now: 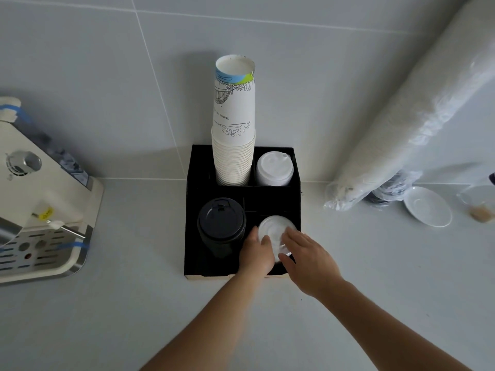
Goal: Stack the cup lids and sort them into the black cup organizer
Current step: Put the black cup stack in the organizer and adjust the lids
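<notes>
The black cup organizer (267,195) stands against the wall. Its back left slot holds a tall stack of paper cups (233,135); the back right slot holds white lids (273,168). A stack of black lids (221,224) fills the front left slot. In the front right slot sits a stack of clear lids (276,228). My left hand (255,253) grips that stack's left side, and my right hand (308,258) presses against its right side and front. The lower part of the clear stack is hidden by both hands.
A cream coffee machine (40,210) with a metal drip tray stands at the left. At the right, a long plastic-wrapped sleeve of cups (417,116) leans on the wall, with a white saucer (428,207) and a clear cup (479,207) beside it.
</notes>
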`<control>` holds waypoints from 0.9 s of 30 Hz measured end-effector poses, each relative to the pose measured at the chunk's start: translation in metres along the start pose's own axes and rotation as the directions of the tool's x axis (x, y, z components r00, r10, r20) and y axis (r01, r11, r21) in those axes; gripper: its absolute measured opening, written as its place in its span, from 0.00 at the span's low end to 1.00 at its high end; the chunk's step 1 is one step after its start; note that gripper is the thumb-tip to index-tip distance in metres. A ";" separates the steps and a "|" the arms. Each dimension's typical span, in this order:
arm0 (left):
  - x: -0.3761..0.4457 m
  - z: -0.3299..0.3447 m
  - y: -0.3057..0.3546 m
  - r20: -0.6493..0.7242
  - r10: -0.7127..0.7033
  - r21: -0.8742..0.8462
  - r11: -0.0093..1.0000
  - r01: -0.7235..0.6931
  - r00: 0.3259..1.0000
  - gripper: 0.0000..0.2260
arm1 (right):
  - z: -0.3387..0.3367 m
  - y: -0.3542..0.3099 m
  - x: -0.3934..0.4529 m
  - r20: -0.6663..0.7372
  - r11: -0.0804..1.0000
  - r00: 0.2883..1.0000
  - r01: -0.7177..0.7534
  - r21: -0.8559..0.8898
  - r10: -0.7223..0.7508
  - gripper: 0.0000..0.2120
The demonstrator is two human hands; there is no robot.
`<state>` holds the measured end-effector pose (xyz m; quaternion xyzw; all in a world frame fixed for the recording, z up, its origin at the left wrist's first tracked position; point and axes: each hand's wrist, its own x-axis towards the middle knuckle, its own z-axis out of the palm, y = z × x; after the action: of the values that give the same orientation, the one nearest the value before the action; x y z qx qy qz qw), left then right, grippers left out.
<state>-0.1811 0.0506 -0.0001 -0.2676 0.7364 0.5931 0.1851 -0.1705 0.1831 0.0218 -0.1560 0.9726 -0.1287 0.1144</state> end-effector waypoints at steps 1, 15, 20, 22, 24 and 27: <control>0.000 0.000 -0.001 0.002 -0.001 -0.004 1.000 0.001 1.000 0.19 | 0.001 0.001 0.000 -0.001 1.000 1.000 0.000 0.010 0.000 0.18; -0.020 -0.011 0.004 -0.005 0.056 0.041 0.998 -0.056 0.998 0.22 | -0.018 0.001 -0.008 -0.015 0.978 0.998 -0.053 0.203 0.058 0.21; -0.065 -0.029 0.004 0.041 0.121 -0.026 0.992 -0.120 0.992 0.27 | -0.032 0.009 -0.009 -0.128 0.959 0.990 -0.021 0.283 0.059 0.24; -0.085 -0.038 0.011 0.086 0.209 -0.024 0.978 -0.208 0.974 0.24 | -0.042 0.013 -0.005 -0.165 0.958 0.984 -0.019 0.288 0.069 0.23; -0.095 -0.046 0.021 0.101 0.302 0.027 0.952 -0.306 0.948 0.20 | -0.054 0.016 0.003 -0.191 0.958 0.979 -0.017 0.285 0.075 0.21; -0.098 -0.060 0.052 0.078 0.459 0.145 0.873 -0.465 0.885 0.15 | -0.069 0.018 0.021 -0.226 0.960 0.972 0.004 0.280 0.062 0.20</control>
<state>-0.1328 0.0172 0.1115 -0.0562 0.8201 0.5646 0.0740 -0.2128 0.2078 0.0780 -0.1079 0.9537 -0.2799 0.0223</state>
